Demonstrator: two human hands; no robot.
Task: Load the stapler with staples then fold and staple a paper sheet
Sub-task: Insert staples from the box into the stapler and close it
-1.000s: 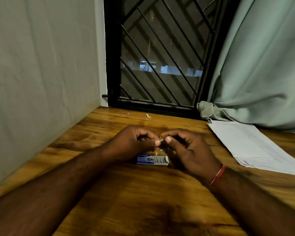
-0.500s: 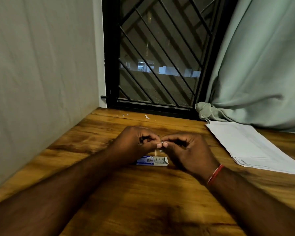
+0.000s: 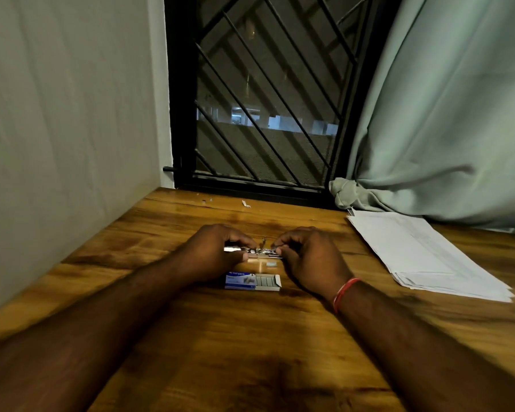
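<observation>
I see both hands meeting over the middle of the wooden counter (image 3: 250, 346), with the stapler (image 3: 257, 251) between them. The left hand (image 3: 217, 251) has its grip clamped on the stapler's left end, fingers curled over the top and thumb along the near side. A bright metal tip shows by its fingers. The right hand (image 3: 312, 260) has its grip pinched on the right end, thumb and forefinger together. From here the stapler reads only as a thin strip of shiny metal with a small part standing up at its middle. The fingers hide most of it, and I cannot tell whether it rests on the counter or whether any staples sit in it.

Just nearer than the stapler lies a short pale piece (image 3: 270, 264), too small to identify. Nearer again, between the wrists, lies the staple box (image 3: 252, 281), blue sleeve to the left and grey tray slid out to the right, rows of staples showing. A red thread band (image 3: 344, 292) circles the right wrist.

The stack of paper sheets (image 3: 422, 254) lies well to the right, its far corner at the foot of the green curtain (image 3: 443, 114) and its near corner blurred. A few scraps (image 3: 246, 203) lie at the far edge below the barred window (image 3: 265, 99).
</observation>
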